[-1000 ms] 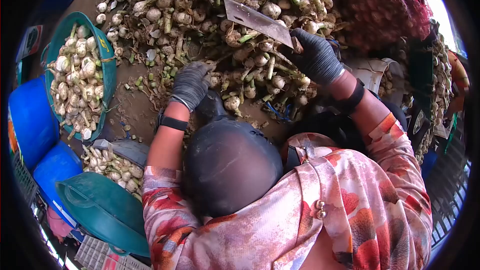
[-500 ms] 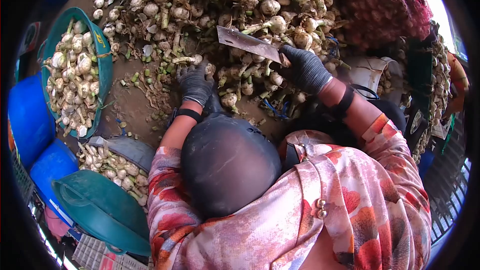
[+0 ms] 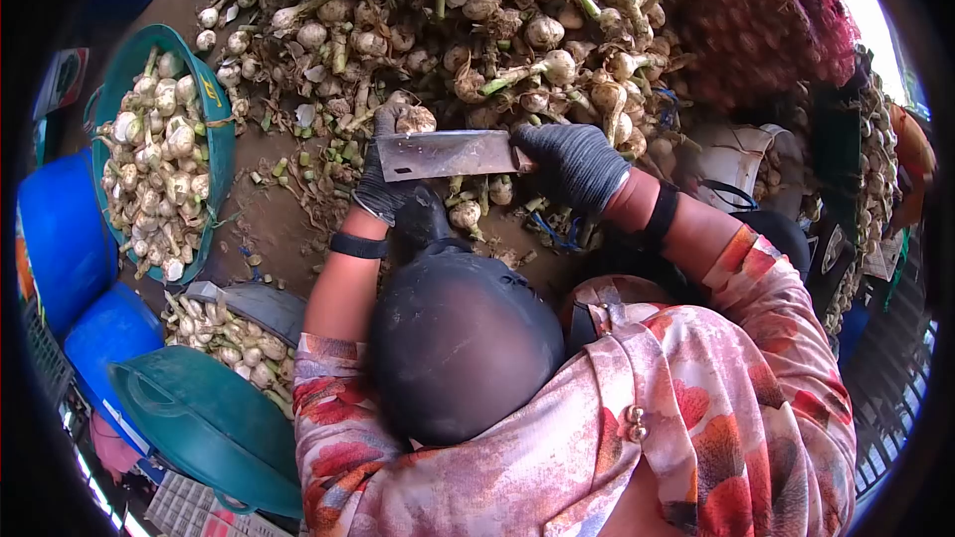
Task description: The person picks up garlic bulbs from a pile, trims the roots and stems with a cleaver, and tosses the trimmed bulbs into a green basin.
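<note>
My left hand [image 3: 383, 169], in a dark grey glove, is closed around a whitish bulb [image 3: 416, 119] that shows above its fingers. The cleaver [image 3: 453, 154] lies level across, its broad blade in front of part of that hand and just below the bulb. Its handle is in my right hand [image 3: 575, 161], gloved too, with the fingers wrapped round it. Past both hands spreads a big heap of bulbs with stalks [image 3: 487, 15]. A few bulbs [image 3: 465, 215] lie beneath the blade, near my knee [image 3: 463, 338].
On the left stands a green basket [image 3: 221, 154] full of trimmed bulbs [image 3: 154, 159]. Blue tubs [image 3: 65, 239] and a tilted green tub [image 3: 214, 418] are nearer. A red net sack [image 3: 766, 25] and a white bucket [image 3: 731, 154] are at the right. Cut stalks litter the floor [image 3: 261, 224].
My left hand has risen slightly and now holds a bulb upright. My right hand has moved left and down, bringing the cleaver from a slant to level beside the bulb.
</note>
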